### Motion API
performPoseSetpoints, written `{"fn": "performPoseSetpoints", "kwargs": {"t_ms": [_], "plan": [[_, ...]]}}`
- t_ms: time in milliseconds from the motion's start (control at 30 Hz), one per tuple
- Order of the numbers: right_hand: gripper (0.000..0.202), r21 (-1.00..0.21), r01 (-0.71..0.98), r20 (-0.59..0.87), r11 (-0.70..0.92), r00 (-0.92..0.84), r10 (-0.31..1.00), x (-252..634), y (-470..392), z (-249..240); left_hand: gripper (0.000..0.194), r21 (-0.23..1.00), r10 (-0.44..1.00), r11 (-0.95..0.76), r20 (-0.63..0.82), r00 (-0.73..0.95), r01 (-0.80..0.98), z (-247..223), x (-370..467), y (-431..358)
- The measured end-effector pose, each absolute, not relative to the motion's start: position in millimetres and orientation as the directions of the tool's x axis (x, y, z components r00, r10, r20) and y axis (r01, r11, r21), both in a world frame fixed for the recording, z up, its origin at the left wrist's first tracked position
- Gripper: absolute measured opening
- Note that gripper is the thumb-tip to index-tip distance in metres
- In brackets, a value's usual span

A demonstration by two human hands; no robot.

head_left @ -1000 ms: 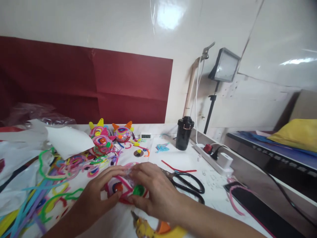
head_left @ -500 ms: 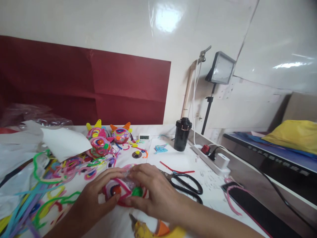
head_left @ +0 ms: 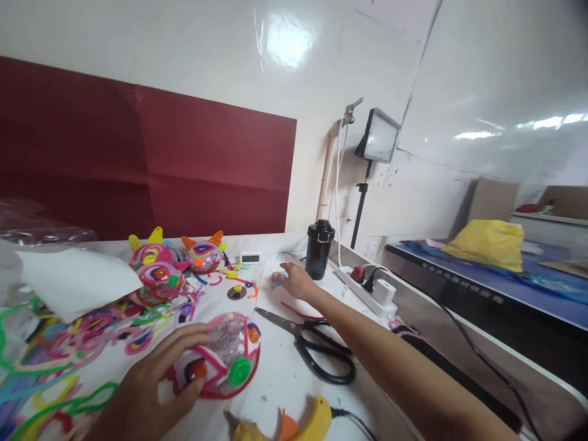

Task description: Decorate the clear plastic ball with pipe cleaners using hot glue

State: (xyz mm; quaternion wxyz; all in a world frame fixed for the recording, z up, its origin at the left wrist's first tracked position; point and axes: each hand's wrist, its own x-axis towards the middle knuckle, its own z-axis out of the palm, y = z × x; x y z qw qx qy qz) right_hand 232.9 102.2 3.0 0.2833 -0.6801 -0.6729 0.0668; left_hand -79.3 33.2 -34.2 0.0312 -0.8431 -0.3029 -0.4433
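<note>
partly clear, pink-trimmed, green-buttoned ball (head_left: 228,340) pinched by left hand (head_left: 149,373); right hand (head_left: 297,284), grip unclear

The rounded piece (head_left: 226,354) has a clear, sparkling body, edged with pink and red strips, two orange, bulging eyes and a green disc (head_left: 239,371) between them. The left hand (head_left: 158,373) grasps its left side, near the surface (head_left: 271,373). Farther away lies a light-blue piece (head_left: 277,280), mostly hidden.

The clear round ball (head_left: 227,337) looks like glossy plastic; the black-handled scissors (head_left: 299,331) have dull metal blades; the dark-red rectangular sheet (head_left: 215,165) resembles matt, creased paper; the white wall (head_left: 184,55) shines smoothly.
</note>
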Motion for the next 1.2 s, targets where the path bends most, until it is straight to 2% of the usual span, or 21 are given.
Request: {"fn": "performPoseSetpoints", "kwargs": {"t_ms": [100, 200, 333, 500, 600, 733, 800, 867, 1000, 1200], "plan": [[0.032, -0.45, 0.892, 0.215, -0.045, 0.157, 0.964, 245.9, 122.3, 0.7, 0.028, 0.289, 0.549, -0.779, 0.744, 0.381, 0.557, -46.1, -80.8, 38.6], [0.033, -0.447, 0.889, 0.18, -0.095, 0.193, 0.964, 251.1, 130.1, 0.0, 0.032, 0.269, 0.542, -0.784, 0.736, 0.405, 0.56, -53.6, -84.5, 44.9], [0.032, -0.483, 0.872, 0.172, -0.077, 0.18, 0.968, 249.5, 126.1, -1.4, 0.034, 0.244, 0.534, -0.789, 0.725, 0.434, 0.563, -54.6, -89.1, 49.2], [0.03, -0.581, 0.808, 0.233, 0.101, 0.046, 0.971, 231.0, 96.2, 1.4, 0.036, 0.27, 0.555, -0.785, 0.706, 0.44, 0.557, -50.0, -87.4, 44.3], [0.024, -0.649, 0.718, 0.303, 0.252, -0.06, 0.951, 207.8, 61.2, 6.3, 0.032, 0.282, 0.541, -0.802, 0.718, 0.438, 0.527, -43.0, -83.1, 36.5], [0.022, -0.703, 0.576, 0.376, 0.418, -0.197, 0.905, 177.6, 9.3, 12.2, 0.03, 0.337, 0.594, -0.781, 0.66, 0.46, 0.526, -28.0, -76.3, 24.3], [0.018, -0.682, 0.473, 0.479, 0.557, -0.286, 0.83, 167.2, -9.4, 12.5, 0.028, 0.354, 0.602, -0.781, 0.647, 0.469, 0.514, -21.6, -73.4, 19.9], [0.02, -0.64, 0.448, 0.525, 0.625, -0.339, 0.781, 159.9, -20.3, 10.1, 0.026, 0.378, 0.616, -0.774, 0.634, 0.467, 0.508, -18.0, -71.5, 17.2], [0.025, -0.579, 0.488, 0.55, 0.653, -0.358, 0.755, 150.8, -24.6, 2.6, 0.027, 0.399, 0.623, -0.772, 0.629, 0.465, 0.495, -16.0, -70.4, 15.3], [0.011, -0.623, 0.492, 0.531, 0.609, -0.305, 0.79, 143.9, -20.7, 4.2, 0.03, 0.4, 0.608, -0.787, 0.632, 0.48, 0.471, -11.7, -69.4, 13.7]]}}
